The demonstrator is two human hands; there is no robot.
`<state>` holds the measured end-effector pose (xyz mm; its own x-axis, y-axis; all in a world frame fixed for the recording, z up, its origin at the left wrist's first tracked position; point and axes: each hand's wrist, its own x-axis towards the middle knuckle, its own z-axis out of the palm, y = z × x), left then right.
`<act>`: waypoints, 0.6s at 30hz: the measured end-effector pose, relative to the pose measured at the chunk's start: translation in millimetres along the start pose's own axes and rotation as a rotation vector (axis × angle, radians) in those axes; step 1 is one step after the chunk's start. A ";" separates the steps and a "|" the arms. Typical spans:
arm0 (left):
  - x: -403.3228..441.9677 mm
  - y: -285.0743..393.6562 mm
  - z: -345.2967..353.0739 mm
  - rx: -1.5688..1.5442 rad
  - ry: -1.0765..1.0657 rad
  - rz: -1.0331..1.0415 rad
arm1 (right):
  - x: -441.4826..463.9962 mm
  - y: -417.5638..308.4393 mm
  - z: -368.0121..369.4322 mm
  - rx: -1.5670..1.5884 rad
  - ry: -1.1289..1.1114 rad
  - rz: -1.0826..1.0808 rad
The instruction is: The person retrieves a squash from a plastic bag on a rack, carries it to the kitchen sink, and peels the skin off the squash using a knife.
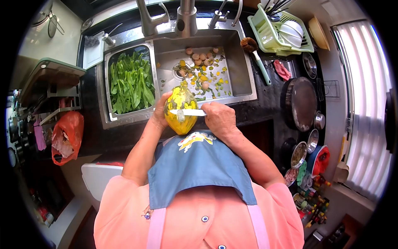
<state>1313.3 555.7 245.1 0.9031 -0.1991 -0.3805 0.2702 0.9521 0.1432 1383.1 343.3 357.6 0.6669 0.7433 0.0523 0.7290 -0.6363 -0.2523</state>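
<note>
Close to my apron, at the front edge of the sink, I have a partly peeled pumpkin, bright yellow with patches of greyish-green skin left on it. My left hand grips its left side. The fingers of my right hand are wrapped around the handle of a knife, whose pale blade lies across the pumpkin and points left. A bit of peel sits at the blade near its tip. Behind the pumpkin, the steel sink holds scattered yellow and green peelings and several eggshells.
Leafy greens fill the left basin. Taps rise at the back. Right of the sink are a brush, a green dish rack with bowls, and a round dark pan. A red plastic bag hangs at the left.
</note>
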 end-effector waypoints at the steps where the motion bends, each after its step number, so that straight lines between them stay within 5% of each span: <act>1: 0.0 -2.8 -1.3 0.003 -0.001 -0.010 | -0.8 0.7 3.6 -0.012 -0.004 -0.007; 11: 4.7 -17.5 6.3 -0.017 -0.002 -0.100 | -17.7 30.3 35.6 0.006 0.048 0.170; 17: 8.8 -23.1 -0.6 -0.040 -0.083 -0.120 | -16.7 27.1 25.9 0.021 0.100 0.051; 18: 7.7 -21.7 4.0 -0.033 -0.083 -0.117 | -15.2 31.6 28.3 -0.041 0.021 0.187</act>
<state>1315.7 532.6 242.7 0.8909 -0.3265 -0.3158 0.3654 0.9281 0.0712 1391.6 317.7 321.4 0.7942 0.6070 0.0283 0.5973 -0.7713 -0.2201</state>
